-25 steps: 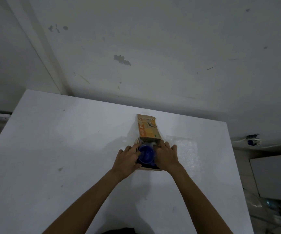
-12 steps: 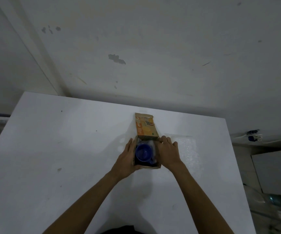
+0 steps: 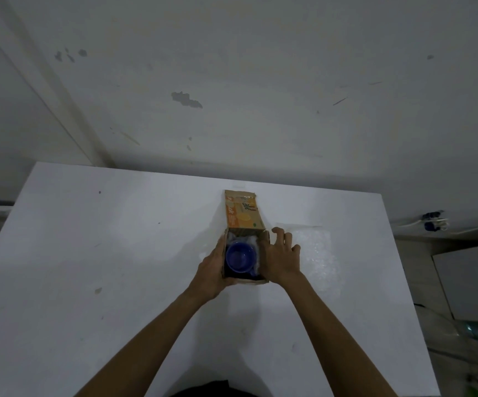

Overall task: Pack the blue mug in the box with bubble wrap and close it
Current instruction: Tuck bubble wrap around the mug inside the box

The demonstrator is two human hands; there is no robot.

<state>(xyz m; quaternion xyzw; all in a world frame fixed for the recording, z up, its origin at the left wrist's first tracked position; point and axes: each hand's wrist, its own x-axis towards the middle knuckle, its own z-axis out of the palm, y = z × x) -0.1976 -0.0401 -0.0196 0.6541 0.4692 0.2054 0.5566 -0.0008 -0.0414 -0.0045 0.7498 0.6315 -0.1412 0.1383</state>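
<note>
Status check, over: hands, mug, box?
Left hand holds box left wall; right hand rests on its right side. Blue mug inside, bubble wrap around it. Lid flap open, nothing blocking.

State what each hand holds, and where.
Left hand grips the open brown cardboard box by its left wall. Right hand rests open on the right wall, holding nothing. The blue mug inside is unheld.

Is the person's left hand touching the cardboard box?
Touching. The head view shows the left hand holding the left wall of the cardboard box, with its thumb lying along the rim and no gap between them.
</note>
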